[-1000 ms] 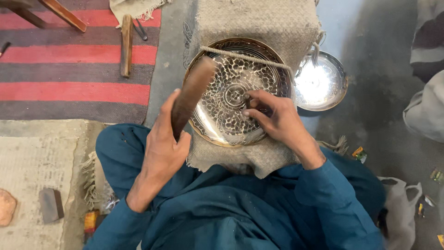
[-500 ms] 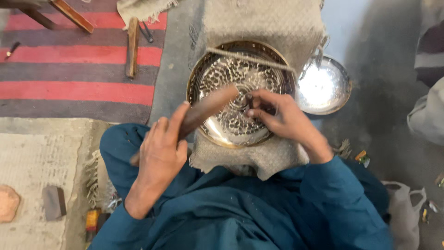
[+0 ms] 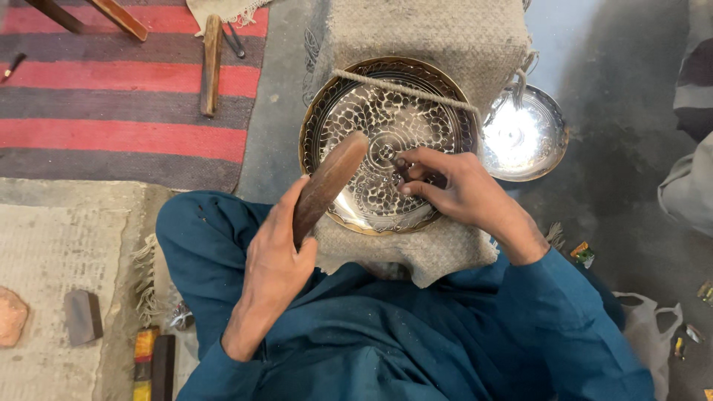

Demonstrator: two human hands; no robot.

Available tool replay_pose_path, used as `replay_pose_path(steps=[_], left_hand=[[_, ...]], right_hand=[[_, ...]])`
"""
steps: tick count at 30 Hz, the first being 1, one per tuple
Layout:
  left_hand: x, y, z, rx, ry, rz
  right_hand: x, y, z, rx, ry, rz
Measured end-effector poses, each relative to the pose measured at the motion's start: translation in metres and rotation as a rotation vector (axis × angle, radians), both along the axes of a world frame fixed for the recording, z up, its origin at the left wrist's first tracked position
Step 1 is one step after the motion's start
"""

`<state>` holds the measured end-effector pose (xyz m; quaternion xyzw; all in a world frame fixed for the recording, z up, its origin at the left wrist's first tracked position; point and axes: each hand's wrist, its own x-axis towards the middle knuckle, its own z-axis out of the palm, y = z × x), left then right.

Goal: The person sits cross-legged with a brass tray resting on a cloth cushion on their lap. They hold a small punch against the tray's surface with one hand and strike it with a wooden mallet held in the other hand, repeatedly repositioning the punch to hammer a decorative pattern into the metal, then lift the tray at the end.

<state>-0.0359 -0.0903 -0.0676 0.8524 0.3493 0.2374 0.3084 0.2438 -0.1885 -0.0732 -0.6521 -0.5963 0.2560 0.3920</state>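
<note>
Engraved metal plate lies on a burlap pad at centre, tied down w/ a rope. Pattern already covers most of the face; judging by that, work is well along, only fine detail near the middle left. Right hand: fingers clamped on a small chisel, tip at plate centre. Left hand: fingers wrapped round a wooden mallet. Vs 0.5 s ago, the mallet head is lifted again, steeper. Shiny bowl to the right.
</note>
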Motion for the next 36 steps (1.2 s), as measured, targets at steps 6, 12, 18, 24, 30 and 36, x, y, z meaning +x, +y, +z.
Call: replay_pose_path(steps=[6,12,18,24,30,36], left_hand=[[0.005,0.004,0.010,-0.105,-0.082,-0.012],[0.013,0.005,0.017,-0.169,-0.154,0.036],[0.007,0.013,0.015,0.224,0.192,-0.069],[0.005,0.008,0.004,0.365,0.180,-0.049],[0.005,0.007,0.004,0.412,0.183,-0.036],[0.005,0.008,0.007,0.346,0.169,-0.053]], right_hand=[[-0.001,0.000,-0.002,0.002,-0.016,-0.016],[-0.003,0.000,-0.001,-0.002,-0.026,-0.023],[-0.002,0.001,0.001,0.005,-0.009,-0.001],[-0.002,0.001,0.000,-0.006,-0.006,-0.014],[0.000,0.001,-0.002,-0.011,0.014,0.000],[0.001,0.002,-0.001,-0.038,-0.016,-0.012]])
